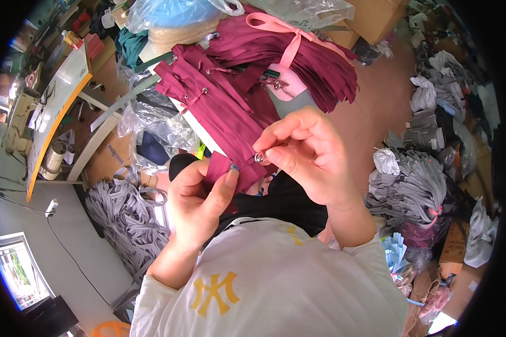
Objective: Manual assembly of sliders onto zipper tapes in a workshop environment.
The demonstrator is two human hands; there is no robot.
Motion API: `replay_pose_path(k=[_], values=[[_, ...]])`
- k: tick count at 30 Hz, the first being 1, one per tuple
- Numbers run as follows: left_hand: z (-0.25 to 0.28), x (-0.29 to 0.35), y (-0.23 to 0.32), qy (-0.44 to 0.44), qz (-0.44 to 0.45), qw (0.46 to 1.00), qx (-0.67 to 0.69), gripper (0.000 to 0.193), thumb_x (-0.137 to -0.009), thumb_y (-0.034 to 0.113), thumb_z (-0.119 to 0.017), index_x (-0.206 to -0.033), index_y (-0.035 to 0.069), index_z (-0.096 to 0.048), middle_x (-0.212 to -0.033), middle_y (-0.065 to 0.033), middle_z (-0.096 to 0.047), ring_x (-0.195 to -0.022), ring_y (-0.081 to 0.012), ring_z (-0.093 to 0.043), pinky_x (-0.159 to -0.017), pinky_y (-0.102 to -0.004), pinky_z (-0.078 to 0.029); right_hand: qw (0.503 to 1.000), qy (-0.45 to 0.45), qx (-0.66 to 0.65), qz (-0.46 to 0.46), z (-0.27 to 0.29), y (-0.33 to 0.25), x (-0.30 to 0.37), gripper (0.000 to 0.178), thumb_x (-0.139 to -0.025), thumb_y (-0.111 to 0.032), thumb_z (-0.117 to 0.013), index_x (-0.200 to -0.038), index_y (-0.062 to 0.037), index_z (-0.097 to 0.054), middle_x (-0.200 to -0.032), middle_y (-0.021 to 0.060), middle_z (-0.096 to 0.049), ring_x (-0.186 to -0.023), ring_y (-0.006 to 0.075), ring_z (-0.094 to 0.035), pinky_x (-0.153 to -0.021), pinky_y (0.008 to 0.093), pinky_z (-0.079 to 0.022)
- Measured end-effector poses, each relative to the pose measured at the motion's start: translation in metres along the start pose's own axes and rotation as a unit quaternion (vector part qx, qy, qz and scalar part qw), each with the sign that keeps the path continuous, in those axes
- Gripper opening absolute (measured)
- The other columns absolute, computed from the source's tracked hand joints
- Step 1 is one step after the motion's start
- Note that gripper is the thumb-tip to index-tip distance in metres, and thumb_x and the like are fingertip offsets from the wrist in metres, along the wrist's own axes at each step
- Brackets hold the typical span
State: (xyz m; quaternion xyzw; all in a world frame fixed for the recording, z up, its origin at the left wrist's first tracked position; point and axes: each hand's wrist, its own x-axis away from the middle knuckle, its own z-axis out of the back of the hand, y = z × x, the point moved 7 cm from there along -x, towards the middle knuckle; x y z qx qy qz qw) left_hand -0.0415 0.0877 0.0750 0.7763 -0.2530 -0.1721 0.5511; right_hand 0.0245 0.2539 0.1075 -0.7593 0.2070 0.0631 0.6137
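My left hand [194, 196] is closed in a pinch on the near end of a maroon zipper tape [218, 167] in front of my body. Between the thumb and forefinger of my right hand [317, 160] is a small shiny metal zipper slider [259, 158], right beside the maroon fabric. Whether the slider is on the tape cannot be made out. Beyond my hands lie several long maroon zippers [213, 104] side by side, with metal sliders [204, 90] showing on some. Farther right is a thick bundle of maroon zippers [315, 67] tied with a pink ribbon [289, 50].
Clear plastic around something blue [177, 14] sits at the far end. A table with an orange edge [62, 115] stands left. Grey strips pile up on the left [123, 219], and a grey bundle [413, 180] lies right. A cardboard box [376, 17] is at the back.
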Motion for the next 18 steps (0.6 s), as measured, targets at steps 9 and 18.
replay_pose_path(k=[9,18], values=[[-0.004,-0.0018,0.0018,-0.001,-0.026,1.0,-0.002,0.011,-0.094,0.006,-0.069,-0.101,-0.003,-0.067,-0.077,-0.0009,-0.062,-0.056,-0.0038,-0.046,-0.05,-0.0196,-0.035,0.999,-0.012,0.023,0.037,-0.0053,-0.0012,0.0006,0.019,-0.097,0.007,-0.06,-0.114,0.0024,-0.053,-0.108,0.0117,-0.065,-0.099,0.0136,-0.065,-0.086,0.0273,-0.055],[0.0027,0.001,-0.0037,-0.039,-0.01,0.999,-0.005,0.015,-0.096,0.006,-0.07,-0.107,-0.003,-0.068,-0.088,-0.0017,-0.07,-0.073,-0.0036,-0.058,-0.064,-0.0179,-0.046,0.998,-0.023,0.036,0.045,-0.0076,0.0059,0.0049,0.02,-0.097,0.005,-0.061,-0.116,0.0031,-0.055,-0.113,0.0115,-0.063,-0.101,0.0145,-0.065,-0.088,0.0276,-0.055]])
